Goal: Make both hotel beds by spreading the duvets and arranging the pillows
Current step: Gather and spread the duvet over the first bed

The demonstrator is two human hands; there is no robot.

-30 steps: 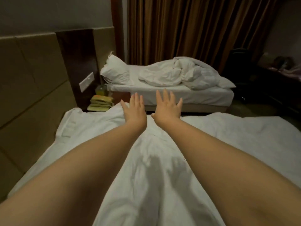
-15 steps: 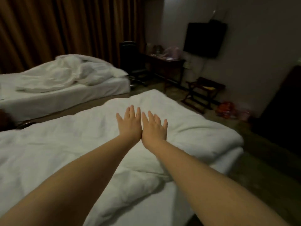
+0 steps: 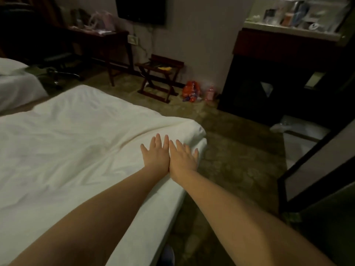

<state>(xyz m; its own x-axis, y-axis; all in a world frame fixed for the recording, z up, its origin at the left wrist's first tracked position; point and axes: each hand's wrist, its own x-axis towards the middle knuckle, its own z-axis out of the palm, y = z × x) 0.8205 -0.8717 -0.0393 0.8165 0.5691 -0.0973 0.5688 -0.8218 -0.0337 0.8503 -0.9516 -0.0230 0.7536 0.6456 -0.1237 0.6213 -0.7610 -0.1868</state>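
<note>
A white duvet [image 3: 73, 143] lies spread over the near bed, with soft creases and a folded edge near the foot corner. My left hand [image 3: 156, 157] and my right hand [image 3: 182, 159] are stretched out side by side, touching each other, fingers straight, over the duvet close to the bed's right edge by that corner. Neither hand holds anything. Only the foot corner of the second bed [image 3: 17, 83] shows at the far left. No pillows are in view.
Patterned carpet [image 3: 230, 150] runs along the bed's right side. A wooden luggage rack [image 3: 159, 79], red bags [image 3: 191, 91], a dark desk [image 3: 99, 41] with an office chair [image 3: 55, 62], a wall TV [image 3: 141, 9] and a dark cabinet [image 3: 278, 81] stand around.
The view has swung right from the headboard and second bed toward the near bed's foot. Both hands stayed flat and together, now near the bed's right foot corner.
</note>
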